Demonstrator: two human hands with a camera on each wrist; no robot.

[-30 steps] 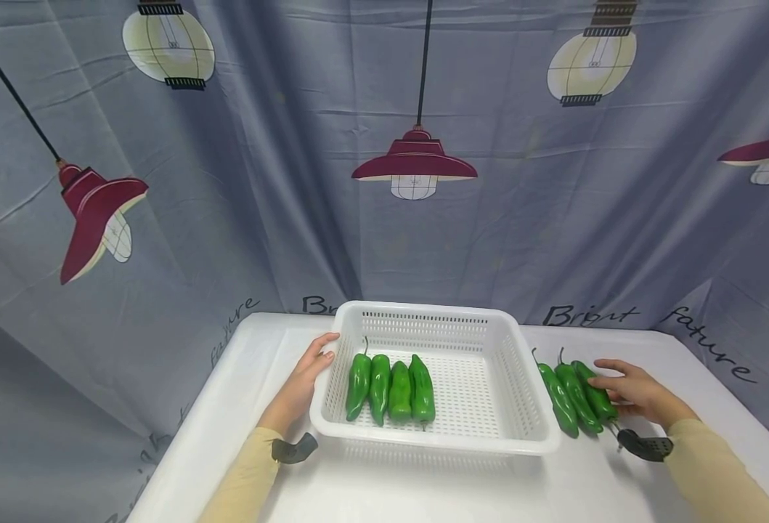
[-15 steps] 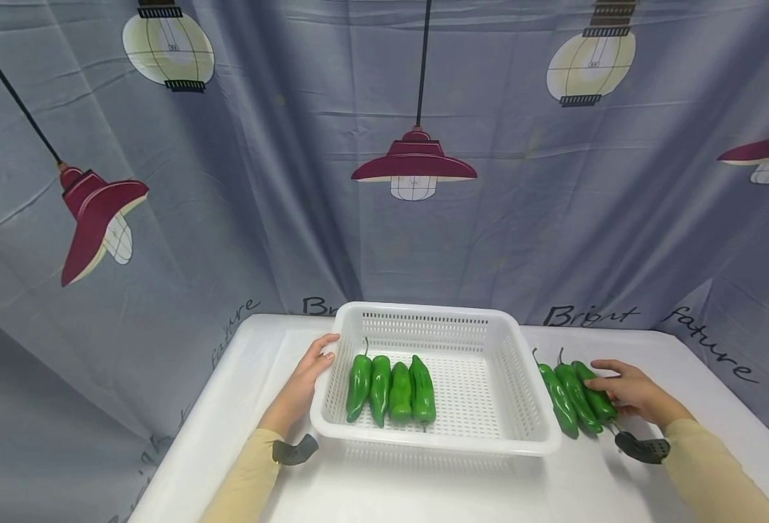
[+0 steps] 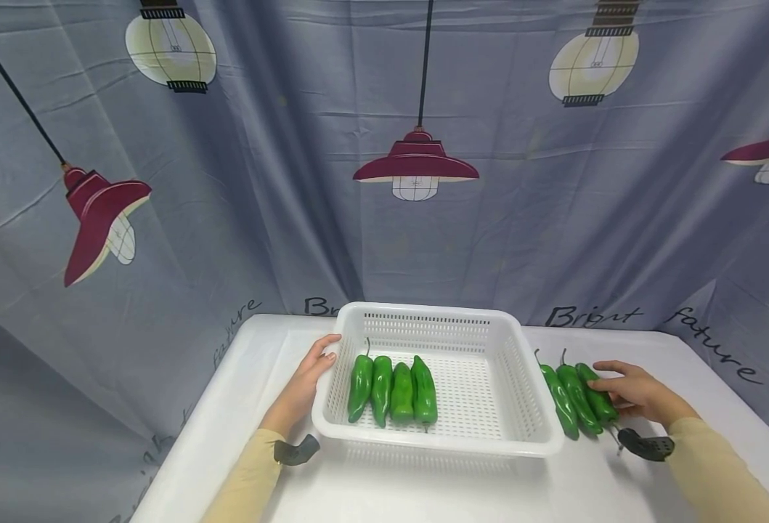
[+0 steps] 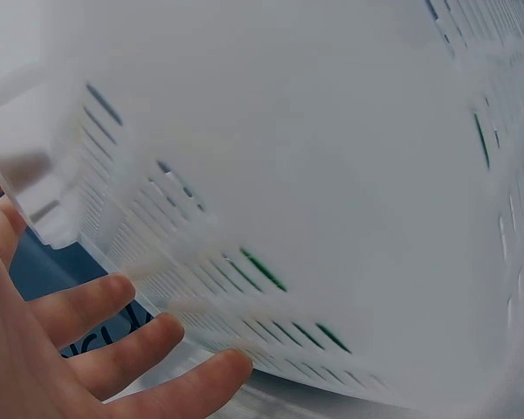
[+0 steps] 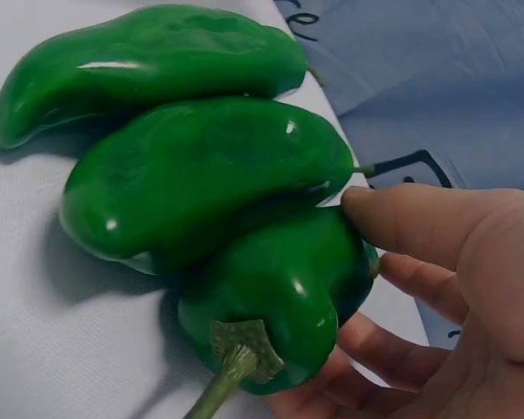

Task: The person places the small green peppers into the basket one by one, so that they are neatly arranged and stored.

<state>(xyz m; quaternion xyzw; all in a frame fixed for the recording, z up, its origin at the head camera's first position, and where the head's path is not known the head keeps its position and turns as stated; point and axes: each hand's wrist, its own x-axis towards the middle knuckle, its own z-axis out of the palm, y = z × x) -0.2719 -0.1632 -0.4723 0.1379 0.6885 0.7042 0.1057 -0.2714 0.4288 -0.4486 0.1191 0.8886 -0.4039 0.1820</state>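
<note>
My left hand rests against the left rim of a white slotted plastic basket. In the left wrist view, its fingers are spread and fairly straight beside the outer wall. Several green peppers lie side by side in the left half of the basket. On the right, my right hand holds the rightmost green pepper of three on the cloth. Its thumb lies on top, with fingers curled along the far side. The other two are a middle pepper and a left pepper.
A white cloth covers the table, with a grey-blue curtain printed with lamps hanging behind. The basket's right wall stands between its peppers and the three outside. Its right half shows bare slotted floor.
The right hand has shifted slightly left, and its fingers have closed further round the rightmost pepper. The left hand, the basket and the peppers inside have stayed put.
</note>
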